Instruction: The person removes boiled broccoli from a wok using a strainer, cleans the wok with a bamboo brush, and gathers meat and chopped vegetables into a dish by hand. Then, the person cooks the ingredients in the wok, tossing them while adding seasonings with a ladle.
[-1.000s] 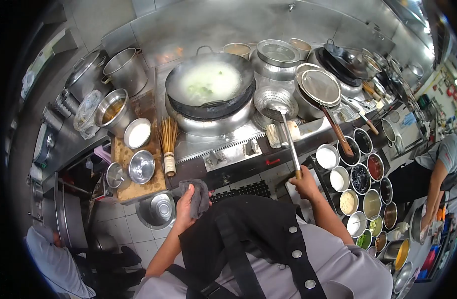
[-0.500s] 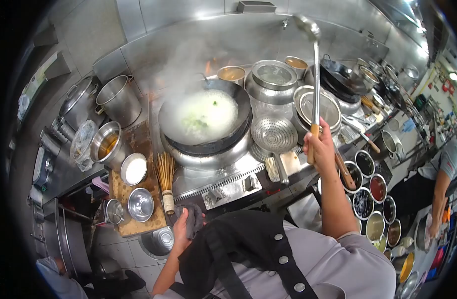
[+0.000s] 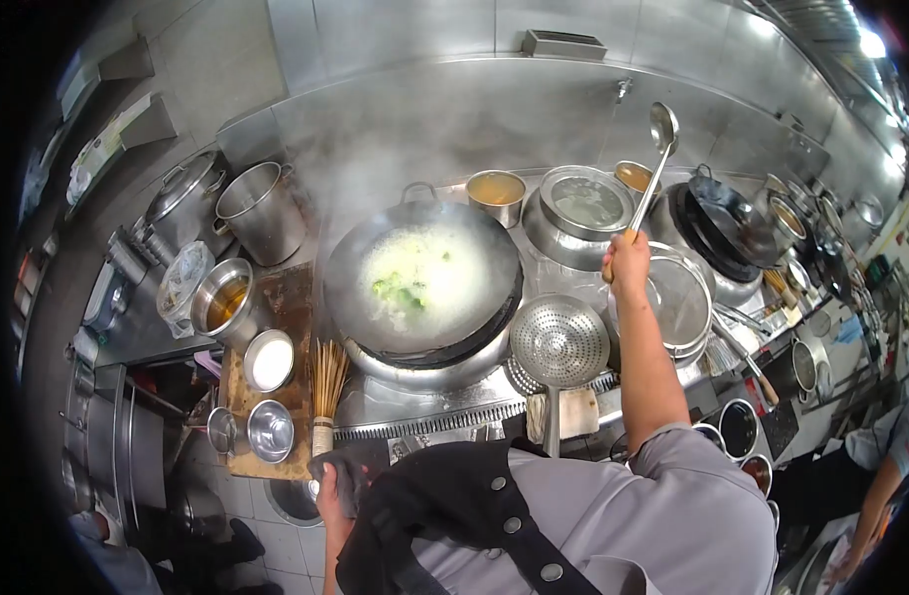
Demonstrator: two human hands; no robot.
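While greens seem mid-boil in the centre-left wok, the right hand grips a ladle upper right, the left hand clutches a cloth lower left, and dipping would need steady reach.

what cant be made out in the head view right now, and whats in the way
All in the head view:
Left hand: some fingers, hidden by the grey cloth.
Wok: its bottom, hidden by the pale foam.
Tall steel pot: its bottom, hidden by its own near wall.
Co-worker at right: upper part, cut off by the round image edge.
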